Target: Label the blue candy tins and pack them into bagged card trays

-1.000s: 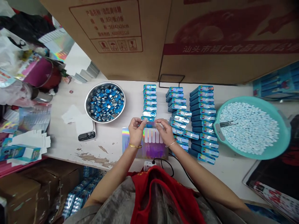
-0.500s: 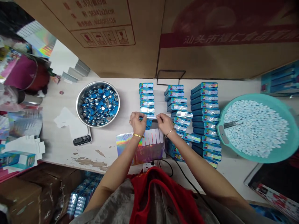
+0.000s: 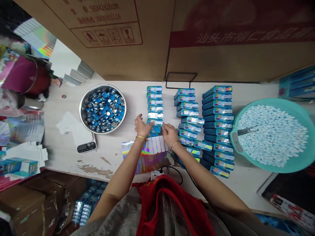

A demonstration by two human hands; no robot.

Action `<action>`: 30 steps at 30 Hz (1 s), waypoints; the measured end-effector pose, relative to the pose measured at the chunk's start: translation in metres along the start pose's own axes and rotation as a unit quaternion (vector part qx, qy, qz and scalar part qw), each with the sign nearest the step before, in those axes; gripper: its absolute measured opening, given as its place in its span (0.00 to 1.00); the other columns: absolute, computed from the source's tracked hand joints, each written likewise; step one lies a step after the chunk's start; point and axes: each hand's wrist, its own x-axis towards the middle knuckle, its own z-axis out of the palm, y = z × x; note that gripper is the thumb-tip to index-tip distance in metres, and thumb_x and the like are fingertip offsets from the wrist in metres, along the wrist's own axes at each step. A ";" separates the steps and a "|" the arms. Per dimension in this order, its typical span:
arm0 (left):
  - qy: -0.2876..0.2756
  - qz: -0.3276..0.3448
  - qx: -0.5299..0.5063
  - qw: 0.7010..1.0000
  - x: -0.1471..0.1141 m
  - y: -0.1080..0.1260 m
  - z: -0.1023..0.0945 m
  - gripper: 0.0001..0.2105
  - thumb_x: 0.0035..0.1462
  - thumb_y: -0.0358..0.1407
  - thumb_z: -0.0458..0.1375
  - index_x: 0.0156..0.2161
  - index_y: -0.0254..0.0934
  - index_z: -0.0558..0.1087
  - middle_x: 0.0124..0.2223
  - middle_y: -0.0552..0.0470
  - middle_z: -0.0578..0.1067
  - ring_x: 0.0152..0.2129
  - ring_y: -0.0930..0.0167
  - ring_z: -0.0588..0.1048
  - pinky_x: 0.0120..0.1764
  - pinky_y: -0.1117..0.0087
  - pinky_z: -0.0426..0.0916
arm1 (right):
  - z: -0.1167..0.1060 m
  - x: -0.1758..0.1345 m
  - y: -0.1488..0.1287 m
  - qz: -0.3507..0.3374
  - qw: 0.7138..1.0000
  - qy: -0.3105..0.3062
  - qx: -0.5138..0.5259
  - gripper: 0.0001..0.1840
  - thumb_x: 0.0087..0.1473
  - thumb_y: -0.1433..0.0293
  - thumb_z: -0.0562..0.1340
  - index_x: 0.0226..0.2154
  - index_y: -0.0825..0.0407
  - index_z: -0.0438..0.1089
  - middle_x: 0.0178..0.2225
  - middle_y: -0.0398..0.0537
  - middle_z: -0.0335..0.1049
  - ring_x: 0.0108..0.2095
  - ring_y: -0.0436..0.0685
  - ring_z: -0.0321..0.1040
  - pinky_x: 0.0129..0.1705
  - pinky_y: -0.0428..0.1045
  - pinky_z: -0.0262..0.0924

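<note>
- At eight o'clock from the tin (image 3: pixel 155 122) between the hands, a flat scale (image 3: pixel 86 147) with a dark display panel is resting on the tabletop (image 3: pixel 114 150), whose pale surface is peeling in rough brown patches.
- Between nine and ten o'clock, a round, shiny metal bowl (image 3: pixel 103 132) is holding a heap of small blue-and-silver discs (image 3: pixel 105 105).
- At nine o'clock, the left hand (image 3: pixel 142 127) is staying loosely spread, its thumb touching the tin's left end.
- At six o'clock, a glossy, rainbow-sheened sheet (image 3: pixel 150 162) is lying flat, bearing slim, round-ended pale strips (image 3: pixel 157 145).
- In the centre, the slim blue tin is lying in a column of similar ones running towards twelve o'clock, its face showing a shiny strip.
- At four o'clock, the right hand (image 3: pixel 170 134) is curling, fingertips by the tin's right end; whether they are pinching anything, I cannot tell.
- Towards three o'clock, more blue tins (image 3: pixel 222 103) are standing in rows.
- Beyond them, a smooth teal basin (image 3: pixel 304 157) is brimming with small, pale pieces (image 3: pixel 273 134).
</note>
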 end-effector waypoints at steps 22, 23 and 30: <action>-0.031 0.466 0.309 0.828 -0.084 -0.075 -0.080 0.11 0.62 0.33 0.51 0.47 0.43 0.73 0.48 0.47 0.75 0.46 0.62 0.68 0.45 0.58 0.56 | 0.001 -0.052 -0.061 -0.090 0.974 -0.141 -0.153 0.15 0.64 0.68 0.50 0.35 0.52 0.70 0.39 0.50 0.74 0.42 0.58 0.64 0.37 0.51 0.43; -0.017 0.473 0.311 0.824 -0.085 -0.077 -0.075 0.11 0.62 0.32 0.51 0.46 0.43 0.73 0.49 0.47 0.75 0.46 0.62 0.68 0.46 0.58 0.56 | 0.001 -0.051 -0.060 -0.085 0.974 -0.142 -0.153 0.15 0.64 0.68 0.50 0.34 0.52 0.70 0.39 0.49 0.74 0.43 0.58 0.64 0.37 0.50 0.43; -0.022 0.489 0.253 0.834 -0.128 -0.096 -0.070 0.06 0.60 0.32 0.53 0.40 0.39 0.72 0.49 0.46 0.75 0.45 0.63 0.69 0.44 0.60 0.59 | 0.008 -0.050 -0.044 -0.084 0.977 -0.115 -0.156 0.15 0.63 0.68 0.50 0.35 0.52 0.71 0.39 0.52 0.74 0.43 0.60 0.64 0.41 0.52 0.47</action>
